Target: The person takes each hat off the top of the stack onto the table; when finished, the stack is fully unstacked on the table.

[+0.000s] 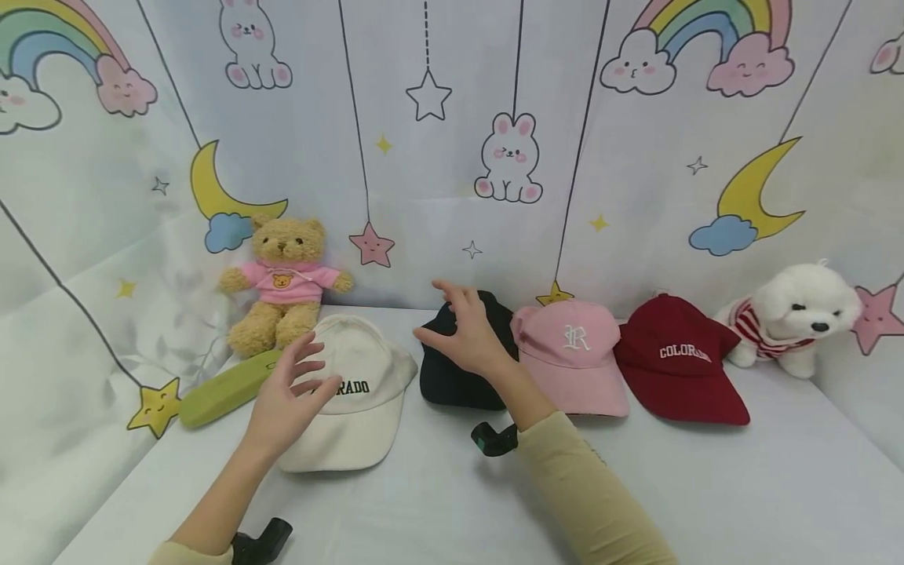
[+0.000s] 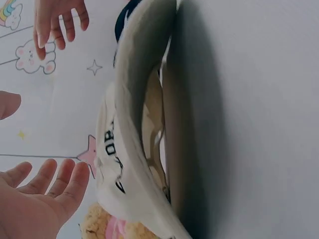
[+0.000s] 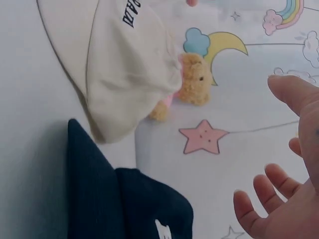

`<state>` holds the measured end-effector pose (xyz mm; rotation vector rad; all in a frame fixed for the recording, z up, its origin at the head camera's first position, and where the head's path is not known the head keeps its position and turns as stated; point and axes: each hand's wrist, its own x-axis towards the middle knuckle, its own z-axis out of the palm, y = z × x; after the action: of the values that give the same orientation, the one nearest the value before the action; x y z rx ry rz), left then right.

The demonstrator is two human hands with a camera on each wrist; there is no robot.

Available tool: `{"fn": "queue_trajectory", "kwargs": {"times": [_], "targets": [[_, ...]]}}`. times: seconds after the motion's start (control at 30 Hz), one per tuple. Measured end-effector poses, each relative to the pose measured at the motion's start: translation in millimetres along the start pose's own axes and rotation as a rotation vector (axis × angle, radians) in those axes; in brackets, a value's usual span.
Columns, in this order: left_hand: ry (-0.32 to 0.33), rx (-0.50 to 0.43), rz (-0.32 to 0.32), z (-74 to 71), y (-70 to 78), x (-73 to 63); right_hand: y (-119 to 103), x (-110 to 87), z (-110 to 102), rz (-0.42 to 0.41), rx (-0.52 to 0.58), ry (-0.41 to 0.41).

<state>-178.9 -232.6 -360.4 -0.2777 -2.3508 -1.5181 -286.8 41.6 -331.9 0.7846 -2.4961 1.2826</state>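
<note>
A cream baseball cap (image 1: 353,439) with dark lettering lies brim forward on the white table. My left hand (image 1: 288,404) hovers over its left side, fingers spread and apart, covering part of the lettering; the left wrist view shows this hand (image 2: 47,199) beside the cap's crown with nothing in it. Above a dark navy cap (image 1: 441,384) hangs my right hand (image 1: 469,333), thumb away from the loosely bent fingers. In the right wrist view that hand (image 3: 284,204) holds nothing, and the navy cap (image 3: 94,194) sits below it.
Right of the navy cap stand a pink cap (image 1: 572,365), a dark red cap (image 1: 678,380) and a white plush dog (image 1: 805,302). A teddy bear (image 1: 286,259) sits behind the cream cap, with a green elongated case (image 1: 229,388) at its feet. A patterned curtain (image 1: 438,173) backs the table.
</note>
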Motion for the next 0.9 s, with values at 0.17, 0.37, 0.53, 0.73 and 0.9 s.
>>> {"fn": "queue_trajectory", "kwargs": {"times": [0.17, 0.37, 0.53, 0.73, 0.9], "targets": [[0.013, 0.066, -0.028, -11.7, -9.6, -3.5, -4, 4.9, 11, -0.007, 0.030, -0.011], [0.016, 0.136, -0.093, -21.6, -19.1, -4.8, -8, 9.7, 27, -0.019, 0.053, -0.028], [-0.016, 0.182, -0.192, -28.2, -23.8, -7.7, -9, 13.3, 44, -0.008, 0.088, -0.053], [-0.040, 0.189, -0.300, -33.8, -35.5, -7.8, -5, 17.5, 65, 0.057, 0.106, -0.066], [-0.056, 0.162, -0.348, -36.8, -45.3, -7.7, -4, 17.9, 78, 0.110, 0.130, -0.088]]}}
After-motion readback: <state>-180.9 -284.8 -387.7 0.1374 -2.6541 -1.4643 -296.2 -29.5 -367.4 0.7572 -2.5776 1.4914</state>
